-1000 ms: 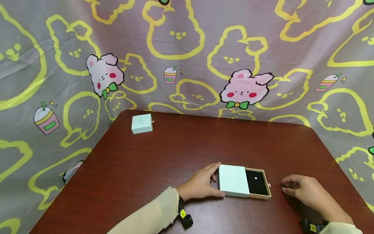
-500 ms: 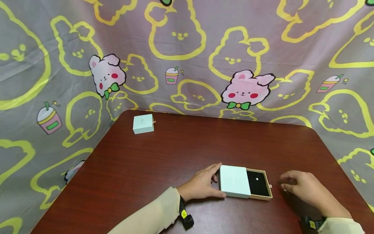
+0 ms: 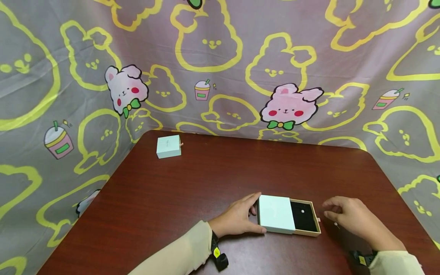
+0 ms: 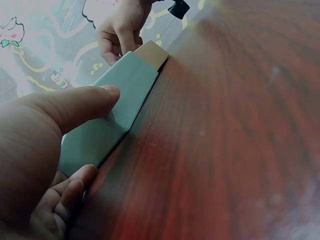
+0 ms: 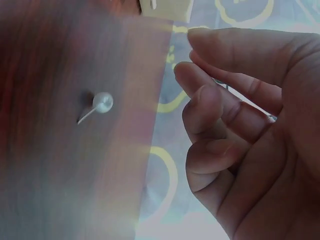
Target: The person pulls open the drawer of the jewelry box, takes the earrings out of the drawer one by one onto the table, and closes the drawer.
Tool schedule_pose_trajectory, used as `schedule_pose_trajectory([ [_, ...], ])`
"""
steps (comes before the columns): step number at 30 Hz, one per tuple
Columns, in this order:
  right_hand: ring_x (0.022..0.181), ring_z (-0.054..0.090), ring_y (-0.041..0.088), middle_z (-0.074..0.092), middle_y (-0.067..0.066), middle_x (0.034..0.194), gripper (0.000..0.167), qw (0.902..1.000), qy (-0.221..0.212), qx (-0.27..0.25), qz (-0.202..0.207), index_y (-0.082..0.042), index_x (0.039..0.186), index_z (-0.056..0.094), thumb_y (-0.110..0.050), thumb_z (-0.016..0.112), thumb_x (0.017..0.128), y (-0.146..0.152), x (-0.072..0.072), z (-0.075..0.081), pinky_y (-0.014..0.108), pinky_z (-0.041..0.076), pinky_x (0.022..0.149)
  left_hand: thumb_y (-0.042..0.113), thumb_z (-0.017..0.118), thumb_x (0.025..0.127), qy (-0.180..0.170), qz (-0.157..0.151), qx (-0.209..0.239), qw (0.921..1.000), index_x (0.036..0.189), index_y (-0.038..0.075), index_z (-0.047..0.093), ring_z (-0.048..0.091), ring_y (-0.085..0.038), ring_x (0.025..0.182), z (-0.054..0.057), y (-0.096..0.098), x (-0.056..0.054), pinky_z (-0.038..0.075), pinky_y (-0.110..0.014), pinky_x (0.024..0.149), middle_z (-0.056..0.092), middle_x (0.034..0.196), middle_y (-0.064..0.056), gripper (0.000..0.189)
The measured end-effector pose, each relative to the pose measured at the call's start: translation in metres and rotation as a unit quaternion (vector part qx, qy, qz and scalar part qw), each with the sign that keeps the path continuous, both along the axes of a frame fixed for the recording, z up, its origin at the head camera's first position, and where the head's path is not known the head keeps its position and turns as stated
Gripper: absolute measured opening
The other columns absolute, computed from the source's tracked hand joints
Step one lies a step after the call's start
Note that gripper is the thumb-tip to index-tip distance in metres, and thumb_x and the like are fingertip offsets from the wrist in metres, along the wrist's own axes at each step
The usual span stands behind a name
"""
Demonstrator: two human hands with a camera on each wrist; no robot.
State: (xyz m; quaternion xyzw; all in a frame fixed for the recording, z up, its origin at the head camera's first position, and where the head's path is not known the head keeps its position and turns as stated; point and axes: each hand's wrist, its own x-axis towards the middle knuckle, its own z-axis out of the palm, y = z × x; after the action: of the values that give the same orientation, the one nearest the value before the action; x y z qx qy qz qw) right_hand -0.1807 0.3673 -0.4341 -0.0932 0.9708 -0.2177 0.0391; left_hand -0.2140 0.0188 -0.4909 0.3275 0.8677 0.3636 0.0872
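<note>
A pale mint jewellery box (image 3: 276,214) lies on the table with its drawer (image 3: 306,232) pulled partway out to the right. In the drawer's black lining sits a pearl stud (image 3: 302,211). My left hand (image 3: 237,217) grips the box's left end, thumb (image 4: 97,102) along the near side and fingers round the back. To the right of the drawer hovers my right hand (image 3: 355,219), its fingers loosely curled with nothing between them. Below its fingers, a pearl earring (image 5: 103,102) with a thin metal post lies on the tabletop.
Another mint box (image 3: 168,146) with a small ribbon tab stands at the table's far left corner. The dark red wooden table (image 3: 213,172) is enclosed by a hanging cloth (image 3: 227,80) with cartoon rabbits. Both wrists wear black straps.
My right hand has let the pearl earring down onto the table and shifted left toward the drawer. The left hand and the box have stayed in place.
</note>
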Motion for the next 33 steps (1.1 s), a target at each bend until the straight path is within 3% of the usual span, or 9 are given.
schedule_pose_trajectory([
  [3,0.065,0.055,0.011,0.061,-0.007,0.078,0.014,0.9999,0.014,0.001,0.004,-0.01,0.097,0.072,-0.011,0.075,0.084,-0.001,0.0,0.001,0.03,0.045,0.054,0.054,0.082,0.072,0.002,-0.003,0.0,1.0,0.155,0.014,0.026,0.051,0.004,0.086,0.0,0.0,0.0,0.042,-0.018,0.076,0.05,0.132,0.007,0.108],
  [11,0.066,0.055,0.008,0.06,-0.009,0.077,0.012,0.9994,0.031,-0.009,0.009,-0.013,0.096,0.072,-0.012,0.075,0.084,-0.008,0.001,0.0,0.028,0.045,0.054,0.052,0.082,0.072,0.001,-0.007,-0.001,1.0,0.154,0.013,0.028,0.051,0.004,0.085,0.0,0.001,0.0,0.042,-0.018,0.077,0.052,0.106,0.016,0.106],
  [18,0.067,0.054,0.006,0.06,-0.01,0.077,0.013,0.999,0.037,-0.021,0.014,-0.015,0.096,0.072,-0.011,0.075,0.084,-0.015,0.001,-0.001,0.027,0.045,0.055,0.053,0.082,0.072,-0.002,-0.006,-0.003,1.0,0.154,0.013,0.028,0.051,0.005,0.086,0.0,0.002,0.001,0.042,-0.018,0.078,0.051,0.114,0.015,0.106],
  [33,0.065,0.053,-0.001,0.058,-0.016,0.074,0.015,0.9947,0.082,-0.016,0.06,-0.015,0.094,0.072,-0.007,0.076,0.082,-0.028,-0.006,0.004,0.027,0.046,0.056,0.054,0.081,0.073,-0.001,-0.004,-0.005,1.0,0.155,0.013,0.027,0.051,0.004,0.085,0.002,0.0,0.002,0.042,-0.019,0.077,0.052,0.107,0.017,0.106],
])
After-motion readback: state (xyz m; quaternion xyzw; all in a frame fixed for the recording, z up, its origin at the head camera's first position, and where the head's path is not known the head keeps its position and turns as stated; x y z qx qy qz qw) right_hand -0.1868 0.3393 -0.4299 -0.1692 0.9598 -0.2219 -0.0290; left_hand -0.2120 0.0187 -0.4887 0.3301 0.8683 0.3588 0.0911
